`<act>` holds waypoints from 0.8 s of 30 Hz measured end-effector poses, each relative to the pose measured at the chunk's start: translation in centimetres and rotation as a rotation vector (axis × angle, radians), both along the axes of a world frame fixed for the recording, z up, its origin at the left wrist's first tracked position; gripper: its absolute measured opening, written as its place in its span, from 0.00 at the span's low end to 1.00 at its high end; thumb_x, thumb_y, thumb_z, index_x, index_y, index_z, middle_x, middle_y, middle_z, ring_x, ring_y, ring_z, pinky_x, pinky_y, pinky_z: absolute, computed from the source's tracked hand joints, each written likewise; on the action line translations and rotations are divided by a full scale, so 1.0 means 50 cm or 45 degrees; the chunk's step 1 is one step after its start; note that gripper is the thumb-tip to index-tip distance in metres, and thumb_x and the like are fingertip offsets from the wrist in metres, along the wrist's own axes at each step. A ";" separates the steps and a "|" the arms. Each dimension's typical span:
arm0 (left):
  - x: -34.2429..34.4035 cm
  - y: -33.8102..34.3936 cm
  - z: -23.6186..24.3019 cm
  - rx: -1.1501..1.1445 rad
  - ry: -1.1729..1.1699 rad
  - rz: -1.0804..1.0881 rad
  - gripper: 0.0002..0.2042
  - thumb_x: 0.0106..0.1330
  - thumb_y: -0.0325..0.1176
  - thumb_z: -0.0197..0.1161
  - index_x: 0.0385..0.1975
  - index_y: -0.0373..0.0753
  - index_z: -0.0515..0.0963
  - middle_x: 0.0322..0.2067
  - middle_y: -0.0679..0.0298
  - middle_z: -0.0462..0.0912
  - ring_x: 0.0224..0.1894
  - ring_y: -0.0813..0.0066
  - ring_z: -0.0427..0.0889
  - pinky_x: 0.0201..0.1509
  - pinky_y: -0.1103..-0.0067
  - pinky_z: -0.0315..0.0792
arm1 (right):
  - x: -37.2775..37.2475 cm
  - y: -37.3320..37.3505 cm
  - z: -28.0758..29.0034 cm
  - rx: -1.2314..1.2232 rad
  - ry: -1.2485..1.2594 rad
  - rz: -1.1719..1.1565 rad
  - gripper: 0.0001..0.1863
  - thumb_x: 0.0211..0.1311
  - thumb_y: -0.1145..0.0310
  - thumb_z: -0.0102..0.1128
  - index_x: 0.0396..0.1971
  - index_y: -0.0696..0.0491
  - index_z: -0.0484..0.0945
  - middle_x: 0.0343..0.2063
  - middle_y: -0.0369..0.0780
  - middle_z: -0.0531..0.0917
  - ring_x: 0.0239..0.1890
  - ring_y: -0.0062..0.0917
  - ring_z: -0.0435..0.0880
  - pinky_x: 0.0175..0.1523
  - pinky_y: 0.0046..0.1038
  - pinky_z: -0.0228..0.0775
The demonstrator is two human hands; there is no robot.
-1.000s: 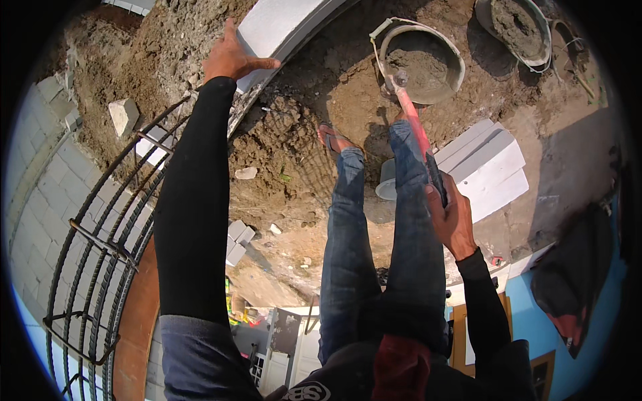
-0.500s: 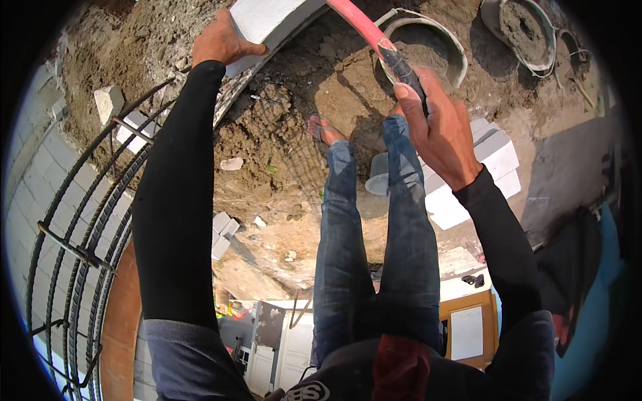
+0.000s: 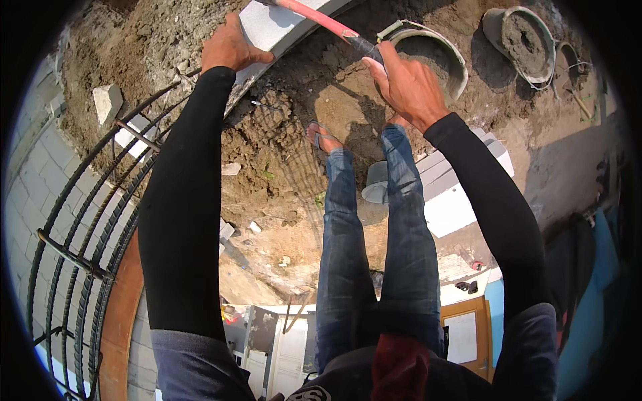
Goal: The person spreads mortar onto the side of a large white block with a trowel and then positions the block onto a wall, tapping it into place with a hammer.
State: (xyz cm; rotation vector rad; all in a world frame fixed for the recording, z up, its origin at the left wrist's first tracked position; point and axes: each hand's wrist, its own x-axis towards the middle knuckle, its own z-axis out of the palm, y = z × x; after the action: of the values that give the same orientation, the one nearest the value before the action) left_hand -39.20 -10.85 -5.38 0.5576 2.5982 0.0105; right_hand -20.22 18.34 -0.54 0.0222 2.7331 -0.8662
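At the top of the head view a pale grey building block (image 3: pixel 273 25) lies along a low wall edge. My left hand (image 3: pixel 229 48) grips the left end of this block, thumb stretched along its near side. My right hand (image 3: pixel 411 87) is closed round the black grip of a red-handled tool (image 3: pixel 321 19). The handle slants up and left over the block. The upper picture edge cuts off the tool's head, so its kind is hidden.
Mortar fills a bucket (image 3: pixel 461 79) beside my right hand and another bucket (image 3: pixel 500 37) farther right. Pale blocks (image 3: pixel 458 207) are stacked right of my legs. A rebar cage (image 3: pixel 87 267) curves along the left. Loose soil (image 3: pixel 257 150) surrounds my feet.
My right hand has moved left and slightly up with the red-handled tool, whose handle now lies flatter across the block. My left hand stays on the block, shifted slightly right in view.
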 end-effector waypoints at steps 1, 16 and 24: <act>0.008 0.000 0.002 -0.009 0.003 0.019 0.53 0.33 0.55 0.86 0.60 0.35 0.66 0.46 0.45 0.84 0.50 0.46 0.84 0.53 0.60 0.80 | -0.010 -0.012 0.014 -0.041 -0.004 -0.027 0.18 0.75 0.51 0.52 0.41 0.53 0.69 0.20 0.50 0.81 0.22 0.51 0.81 0.26 0.48 0.70; 0.011 0.037 0.033 -0.030 -0.069 0.176 0.48 0.28 0.43 0.89 0.51 0.37 0.65 0.45 0.46 0.82 0.49 0.45 0.83 0.51 0.61 0.79 | -0.018 0.100 0.032 0.088 -0.237 -0.139 0.18 0.74 0.54 0.53 0.44 0.55 0.69 0.22 0.51 0.82 0.24 0.51 0.82 0.27 0.49 0.70; 0.031 0.069 0.028 0.053 -0.105 0.300 0.78 0.23 0.70 0.83 0.78 0.40 0.44 0.75 0.40 0.48 0.76 0.36 0.50 0.70 0.33 0.47 | 0.006 0.153 0.113 -0.239 -0.105 -0.398 0.18 0.74 0.55 0.53 0.45 0.56 0.71 0.25 0.52 0.83 0.26 0.52 0.82 0.29 0.49 0.70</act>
State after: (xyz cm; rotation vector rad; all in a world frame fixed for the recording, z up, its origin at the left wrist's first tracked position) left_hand -37.62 -7.38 -3.97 0.2574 2.5728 0.1618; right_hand -19.94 25.99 5.13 0.4474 2.5993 -1.1728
